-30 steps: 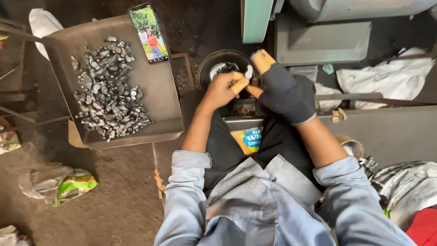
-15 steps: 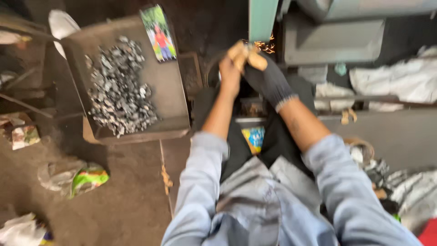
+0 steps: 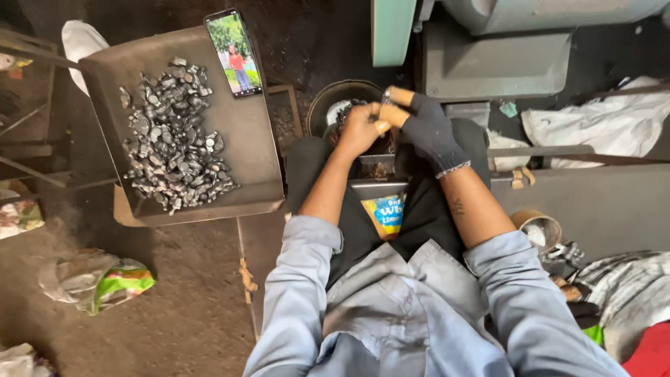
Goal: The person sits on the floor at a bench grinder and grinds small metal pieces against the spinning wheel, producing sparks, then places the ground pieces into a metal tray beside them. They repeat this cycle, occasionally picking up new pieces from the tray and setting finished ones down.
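My bare left hand (image 3: 359,128) and my right hand (image 3: 424,126), in a dark glove with tan fingertips, meet over a round dark bowl (image 3: 325,105) in front of my knees. Both are closed together on a small metal piece (image 3: 387,94) held between their fingertips. To my left a flat metal tray (image 3: 251,164) carries a heap of several small shiny metal pieces (image 3: 171,136). A phone (image 3: 234,52) with a lit screen lies on the tray's far right corner.
A grey-green machine (image 3: 488,49) stands just beyond my hands. White cloth (image 3: 600,122) lies at the right, a small round cup (image 3: 537,227) by my right arm. Crumpled bags (image 3: 98,279) lie on the dirt floor at the left. A printed packet (image 3: 384,213) rests between my legs.
Both hands rose toward the machine half a second ago, then came back down over the bowl, still pinched together. The view swung left and back.
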{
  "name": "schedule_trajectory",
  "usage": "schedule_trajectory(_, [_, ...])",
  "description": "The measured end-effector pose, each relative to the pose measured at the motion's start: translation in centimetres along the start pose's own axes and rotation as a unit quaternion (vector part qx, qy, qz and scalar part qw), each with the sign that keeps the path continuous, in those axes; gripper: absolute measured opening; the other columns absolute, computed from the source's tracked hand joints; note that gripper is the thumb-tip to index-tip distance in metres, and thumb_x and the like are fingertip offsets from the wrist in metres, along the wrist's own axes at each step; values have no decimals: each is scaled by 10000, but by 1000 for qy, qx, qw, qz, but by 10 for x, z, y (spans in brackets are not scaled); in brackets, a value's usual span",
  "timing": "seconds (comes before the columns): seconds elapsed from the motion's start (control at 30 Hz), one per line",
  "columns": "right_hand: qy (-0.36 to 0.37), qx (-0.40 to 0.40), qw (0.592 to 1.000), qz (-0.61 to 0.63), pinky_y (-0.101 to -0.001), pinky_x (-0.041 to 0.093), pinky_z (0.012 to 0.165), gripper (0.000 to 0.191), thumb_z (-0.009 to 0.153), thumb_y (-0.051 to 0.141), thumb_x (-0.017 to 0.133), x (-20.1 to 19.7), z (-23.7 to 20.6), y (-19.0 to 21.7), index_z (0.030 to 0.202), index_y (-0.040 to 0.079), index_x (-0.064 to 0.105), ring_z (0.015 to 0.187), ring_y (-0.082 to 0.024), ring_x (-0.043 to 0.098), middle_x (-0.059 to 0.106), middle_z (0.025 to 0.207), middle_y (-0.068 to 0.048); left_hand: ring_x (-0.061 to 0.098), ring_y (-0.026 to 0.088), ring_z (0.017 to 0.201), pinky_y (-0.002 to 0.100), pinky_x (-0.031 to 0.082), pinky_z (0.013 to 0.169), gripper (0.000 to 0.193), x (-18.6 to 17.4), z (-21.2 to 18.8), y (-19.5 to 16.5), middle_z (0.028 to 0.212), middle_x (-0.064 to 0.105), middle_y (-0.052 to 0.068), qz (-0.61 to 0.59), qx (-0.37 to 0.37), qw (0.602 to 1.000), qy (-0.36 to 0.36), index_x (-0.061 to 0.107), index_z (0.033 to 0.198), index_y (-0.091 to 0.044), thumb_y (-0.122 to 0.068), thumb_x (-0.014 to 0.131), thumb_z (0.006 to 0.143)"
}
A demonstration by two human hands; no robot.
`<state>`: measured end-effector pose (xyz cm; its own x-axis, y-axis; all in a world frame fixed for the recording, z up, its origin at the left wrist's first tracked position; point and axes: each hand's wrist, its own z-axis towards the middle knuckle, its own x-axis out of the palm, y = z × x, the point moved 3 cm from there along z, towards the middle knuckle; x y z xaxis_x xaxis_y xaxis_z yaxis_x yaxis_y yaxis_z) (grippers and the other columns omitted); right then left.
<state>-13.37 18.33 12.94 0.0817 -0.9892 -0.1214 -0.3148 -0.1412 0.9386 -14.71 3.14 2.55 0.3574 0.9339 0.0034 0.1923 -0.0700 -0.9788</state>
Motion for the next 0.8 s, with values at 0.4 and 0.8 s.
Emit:
schedule_trajectory(0.4, [-120, 9, 993, 21, -303, 522, 782, 419, 949, 342, 744, 24, 23, 4, 1156, -23, 730, 869, -144, 652, 736, 972, -104, 706, 112, 813, 296, 578, 739, 158, -4, 29, 2, 898, 782, 55, 13, 43, 995, -85, 739, 979, 31, -63, 770, 856])
schedule_trajectory(0.8, [-7, 76, 944, 321, -328, 545, 821, 366, 997, 273, 688, 27, 12, -29, 1270, 29, 669, 900, -135, 647, 698, 1054, -32, 686, 152, 864, 297, 551, 721, 368, 3, -15, -5, 1051, 716, 67, -364, -58, 926, -81, 631, 1354, -30, -98, 680, 996])
